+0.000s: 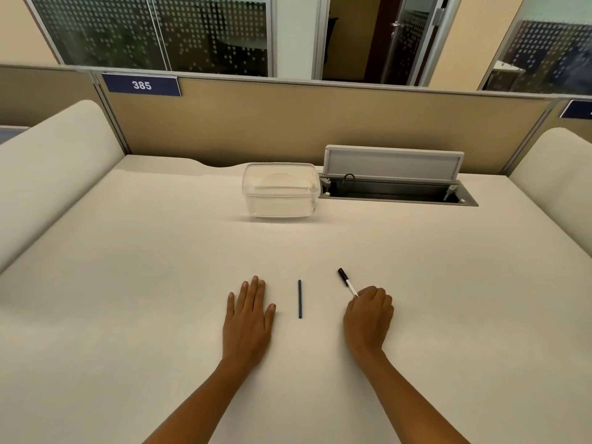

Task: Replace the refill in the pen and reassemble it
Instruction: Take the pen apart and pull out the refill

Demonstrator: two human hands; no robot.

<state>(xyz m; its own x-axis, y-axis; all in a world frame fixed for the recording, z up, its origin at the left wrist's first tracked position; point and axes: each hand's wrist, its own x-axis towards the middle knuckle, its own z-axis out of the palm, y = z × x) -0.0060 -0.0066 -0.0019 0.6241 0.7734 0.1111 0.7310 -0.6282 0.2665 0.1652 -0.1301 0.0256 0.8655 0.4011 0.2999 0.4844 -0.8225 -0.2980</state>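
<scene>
A thin dark blue refill lies straight on the cream table between my hands. My left hand rests flat on the table to its left, fingers spread a little, holding nothing. A pen with a black cap and white barrel lies on the table slanting up and left. My right hand is curled with its fingertips closed on the pen's lower end; the barrel's tail is hidden under the fingers.
A clear plastic box with a lid stands at the back centre. To its right an open cable hatch is set into the table. A beige partition closes the far edge; padded sides rise left and right.
</scene>
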